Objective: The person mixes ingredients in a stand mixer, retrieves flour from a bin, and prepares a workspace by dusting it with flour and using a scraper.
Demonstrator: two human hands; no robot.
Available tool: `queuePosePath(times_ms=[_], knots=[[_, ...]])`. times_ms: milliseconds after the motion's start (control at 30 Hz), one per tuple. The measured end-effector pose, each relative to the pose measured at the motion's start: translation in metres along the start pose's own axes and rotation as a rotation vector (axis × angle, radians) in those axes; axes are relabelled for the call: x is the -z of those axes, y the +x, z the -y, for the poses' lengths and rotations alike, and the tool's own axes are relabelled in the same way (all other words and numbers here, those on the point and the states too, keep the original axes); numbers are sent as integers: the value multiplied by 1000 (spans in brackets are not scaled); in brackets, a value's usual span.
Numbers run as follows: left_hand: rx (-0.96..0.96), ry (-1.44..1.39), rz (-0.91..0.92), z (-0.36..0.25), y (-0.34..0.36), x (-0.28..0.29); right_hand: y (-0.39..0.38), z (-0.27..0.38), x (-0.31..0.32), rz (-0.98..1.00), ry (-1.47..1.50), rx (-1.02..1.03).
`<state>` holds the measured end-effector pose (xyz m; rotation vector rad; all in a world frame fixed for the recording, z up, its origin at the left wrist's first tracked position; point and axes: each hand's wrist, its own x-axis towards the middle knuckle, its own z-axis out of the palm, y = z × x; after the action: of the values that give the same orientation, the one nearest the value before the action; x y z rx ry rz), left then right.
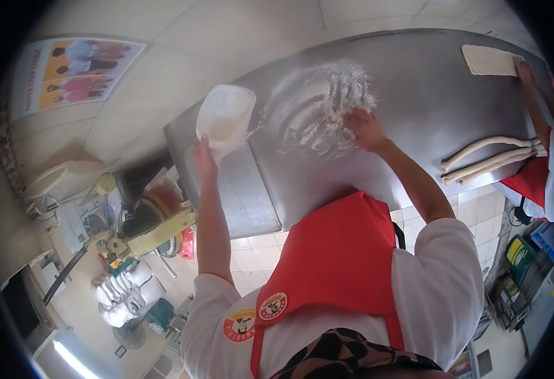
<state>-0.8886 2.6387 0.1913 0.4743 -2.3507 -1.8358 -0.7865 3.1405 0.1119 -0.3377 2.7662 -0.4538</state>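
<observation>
My left hand (205, 158) grips the rim of a translucent white plastic tub (234, 103), tilted so that some pale flour shows inside it. The tub is above the left end of a steel worktable (409, 82). My right hand (367, 129) reaches down to the tabletop with its fingers stretched out, touching the right side of a patch of white flour (312, 114). Curved streaks run through that flour, and it lies thicker toward the far side. Nothing shows in my right hand.
A flat metal sheet (242, 192) lies at the table's left end. At the far right, a co-worker's hand (526, 72) touches a flat dough sheet (488, 60); several dough ropes (485, 159) lie nearer. Machinery (157, 218) stands left of the table, and a poster (78, 72) hangs on the wall.
</observation>
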Motion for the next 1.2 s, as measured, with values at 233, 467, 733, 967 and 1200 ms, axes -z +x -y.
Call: queuePosePath(times_ms=[233,467,733,967,1200], knots=[[-240,303,163,22,92,-9,35,-34,9,-313,-52,-261],[-543,685,53,10,116,-14,104,58,-4,-142,-1,-158],[-301,749,-97,6,6,4,70,148,-45,24,37,454],[517,627,-625,120,-253,59,-26,18,-15,97,-32,436],[732,-358,-643,161,-336,76,6,-2,28,-164,-97,-8]])
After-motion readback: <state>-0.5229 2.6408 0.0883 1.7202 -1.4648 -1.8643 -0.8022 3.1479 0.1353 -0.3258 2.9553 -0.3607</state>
